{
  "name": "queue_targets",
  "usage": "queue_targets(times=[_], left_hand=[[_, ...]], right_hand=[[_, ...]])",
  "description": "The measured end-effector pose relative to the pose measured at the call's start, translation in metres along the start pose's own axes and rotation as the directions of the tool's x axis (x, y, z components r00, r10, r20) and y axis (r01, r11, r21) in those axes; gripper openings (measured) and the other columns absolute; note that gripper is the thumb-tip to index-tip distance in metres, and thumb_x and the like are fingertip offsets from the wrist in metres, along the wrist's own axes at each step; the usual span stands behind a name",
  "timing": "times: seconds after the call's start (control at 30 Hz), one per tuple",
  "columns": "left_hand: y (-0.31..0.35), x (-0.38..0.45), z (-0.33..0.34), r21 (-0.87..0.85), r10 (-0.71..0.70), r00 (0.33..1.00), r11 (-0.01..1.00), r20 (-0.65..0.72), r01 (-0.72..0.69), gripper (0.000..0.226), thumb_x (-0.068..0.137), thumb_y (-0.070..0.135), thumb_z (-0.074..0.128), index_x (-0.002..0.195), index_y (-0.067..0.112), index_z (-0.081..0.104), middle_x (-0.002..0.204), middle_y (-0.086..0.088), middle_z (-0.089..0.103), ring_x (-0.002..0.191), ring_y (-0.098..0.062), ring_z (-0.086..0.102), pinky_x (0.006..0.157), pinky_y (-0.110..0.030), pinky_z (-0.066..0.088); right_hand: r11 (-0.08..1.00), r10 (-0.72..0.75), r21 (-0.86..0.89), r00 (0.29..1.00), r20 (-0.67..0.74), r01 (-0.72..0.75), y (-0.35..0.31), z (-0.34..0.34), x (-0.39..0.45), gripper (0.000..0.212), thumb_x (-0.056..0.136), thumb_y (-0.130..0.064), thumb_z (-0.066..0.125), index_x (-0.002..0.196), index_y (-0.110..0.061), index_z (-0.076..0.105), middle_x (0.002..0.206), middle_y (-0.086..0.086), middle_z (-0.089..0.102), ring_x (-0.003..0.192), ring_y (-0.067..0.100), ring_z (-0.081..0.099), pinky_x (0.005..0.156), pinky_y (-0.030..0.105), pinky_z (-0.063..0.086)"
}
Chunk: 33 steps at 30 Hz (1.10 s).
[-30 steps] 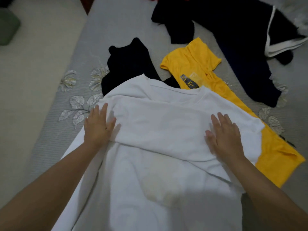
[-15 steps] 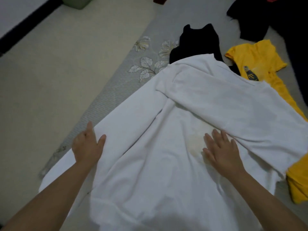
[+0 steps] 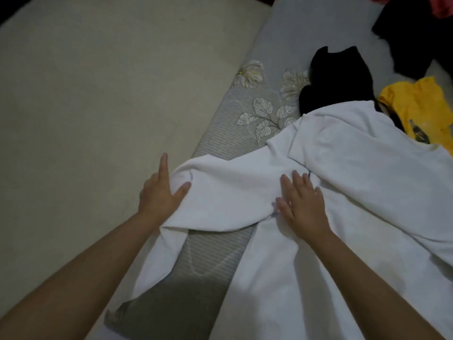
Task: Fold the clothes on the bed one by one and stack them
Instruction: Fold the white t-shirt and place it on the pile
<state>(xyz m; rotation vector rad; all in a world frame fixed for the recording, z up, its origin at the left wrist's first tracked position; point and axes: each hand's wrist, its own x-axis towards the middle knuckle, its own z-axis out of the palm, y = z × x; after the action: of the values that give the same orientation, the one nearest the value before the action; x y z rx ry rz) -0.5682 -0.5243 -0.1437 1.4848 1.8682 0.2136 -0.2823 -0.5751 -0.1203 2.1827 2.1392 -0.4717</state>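
A large white garment [image 3: 331, 187] is spread across the near part of the grey bed [image 3: 220, 143], whose cover is printed with pale leaves and flowers along its left edge. One long white sleeve [image 3: 220, 192] is stretched out to the left, reaching the edge of the bed, with its end hanging down along the near-left side. The left hand [image 3: 160, 195] is placed at the outer end of this sleeve: the thumb is laid on top of the cloth and the forefinger is held straight, pointing away, while the remaining fingers are hidden under the fabric, so it cannot be told for certain whether the cloth is pinched or only lifted. The right hand [image 3: 302, 204] is laid flat on the garment where the sleeve meets the body, fingers straight and slightly spread, pressing the cloth down onto the bed. A fold of the garment's upper part is seen lying across its body to the right of that hand. Beyond the white garment, a black garment [image 3: 335, 79] is partly covered by the white collar end, and a yellow shirt [image 3: 419, 106] with a small printed figure is lying just beside it on the right, its lower part also tucked under the white cloth. Another dark garment [image 3: 416, 35] is seen at the far right corner, well apart from the hands. A pale floor [image 3: 85, 94] is visible to the left of the bed.
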Motion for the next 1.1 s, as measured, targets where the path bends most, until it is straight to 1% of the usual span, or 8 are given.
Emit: queue_targets(times=[0.07, 0.17, 0.47, 0.67, 0.83, 0.93, 1.03, 1.1], left_hand=[[-0.017, -0.017, 0.008, -0.16, -0.092, 0.987, 0.981, 0.133, 0.113, 0.098, 0.07, 0.063, 0.045, 0.145, 0.03, -0.009, 0.143, -0.017, 0.035, 0.127, -0.034, 0.04, 0.103, -0.042, 0.035], [-0.026, -0.031, 0.015, -0.348, -0.119, 0.993, 0.93, 0.025, 0.121, 0.089, 0.082, 0.045, 0.059, 0.146, 0.025, 0.002, 0.145, -0.014, 0.034, 0.129, -0.03, 0.037, 0.103, -0.036, 0.031], [0.055, -0.028, 0.001, -0.519, 0.107, 0.986, 0.841, -0.126, -0.157, 0.059, 0.096, 0.014, 0.043, 0.145, 0.02, 0.012, 0.132, 0.013, 0.028, 0.123, -0.001, 0.026, 0.098, -0.01, 0.021], [0.196, -0.05, 0.036, -0.587, 0.334, 0.927, 0.722, -0.17, -0.368, 0.064, 0.094, 0.011, 0.047, 0.145, 0.017, 0.009, 0.131, 0.022, 0.015, 0.117, 0.017, 0.016, 0.088, 0.011, 0.013], [0.327, -0.095, 0.135, -0.657, 0.473, 0.839, 0.727, 0.269, -0.199, 0.074, 0.096, 0.019, 0.043, 0.144, 0.025, -0.013, 0.119, 0.006, 0.046, 0.108, -0.004, 0.048, 0.091, -0.012, 0.035], [0.368, -0.123, 0.192, -0.572, 0.424, 0.693, 0.82, 0.584, -0.02, 0.065, 0.097, 0.031, 0.036, 0.143, 0.034, -0.01, 0.151, -0.008, 0.021, 0.137, -0.018, 0.026, 0.11, -0.033, 0.025], [0.365, -0.127, 0.211, -0.511, 0.401, 0.794, 0.849, 0.457, -0.135, 0.057, 0.098, 0.023, 0.038, 0.146, 0.026, 0.008, 0.149, -0.006, 0.026, 0.136, -0.017, 0.028, 0.105, -0.024, 0.025], [0.345, -0.116, 0.205, -0.313, 0.44, 0.851, 0.883, 0.286, -0.351, 0.051, 0.097, 0.015, 0.04, 0.144, 0.015, 0.021, 0.145, -0.009, 0.035, 0.134, -0.021, 0.033, 0.102, -0.022, 0.026]], right_hand=[[0.997, 0.082, 0.001, 0.996, 0.035, -0.083, -0.015, 0.013, 0.006, 0.085, 0.073, -0.062, 0.003, 0.144, -0.021, 0.027, 0.154, 0.009, 0.015, 0.141, 0.032, 0.011, 0.108, 0.054, 0.013], [0.992, 0.129, -0.013, 0.988, 0.082, -0.129, -0.02, 0.026, 0.009, 0.09, 0.065, -0.065, -0.006, 0.146, -0.028, 0.008, 0.155, 0.002, -0.005, 0.143, 0.024, -0.006, 0.111, 0.048, 0.0], [0.926, 0.062, 0.377, 0.996, -0.065, -0.033, 0.011, 0.012, -0.002, 0.08, 0.076, -0.056, 0.014, 0.141, -0.011, 0.026, 0.147, -0.001, 0.009, 0.141, 0.022, 0.01, 0.111, 0.025, 0.006], [0.791, 0.262, 0.599, 0.953, -0.152, -0.122, 0.095, -0.027, -0.06, 0.061, 0.082, -0.051, 0.023, 0.136, -0.024, 0.011, 0.141, -0.012, 0.008, 0.136, 0.006, 0.01, 0.099, 0.0, 0.002], [0.435, 0.617, 0.872, 0.78, -0.105, -0.227, 0.192, -0.048, -0.139, 0.044, 0.099, -0.018, 0.035, 0.141, -0.011, 0.026, 0.139, -0.008, 0.028, 0.136, 0.013, 0.026, 0.102, 0.013, 0.017], [0.343, 0.691, 0.893, 0.723, -0.031, -0.29, 0.235, -0.045, -0.173, 0.043, 0.097, -0.012, 0.035, 0.14, -0.006, 0.03, 0.143, 0.007, 0.036, 0.133, 0.017, 0.032, 0.1, 0.016, 0.023], [0.407, 0.684, 0.853, 0.728, -0.047, -0.328, 0.246, -0.037, -0.182, 0.048, 0.097, -0.029, 0.041, 0.136, -0.003, 0.036, 0.139, 0.011, 0.041, 0.131, 0.023, 0.036, 0.096, 0.012, 0.022], [0.553, 0.586, 0.782, 0.802, -0.119, -0.288, 0.231, -0.037, -0.173, 0.081, 0.086, -0.066, 0.028, 0.133, -0.001, 0.042, 0.132, 0.013, 0.046, 0.125, 0.022, 0.038, 0.098, 0.012, 0.019]])
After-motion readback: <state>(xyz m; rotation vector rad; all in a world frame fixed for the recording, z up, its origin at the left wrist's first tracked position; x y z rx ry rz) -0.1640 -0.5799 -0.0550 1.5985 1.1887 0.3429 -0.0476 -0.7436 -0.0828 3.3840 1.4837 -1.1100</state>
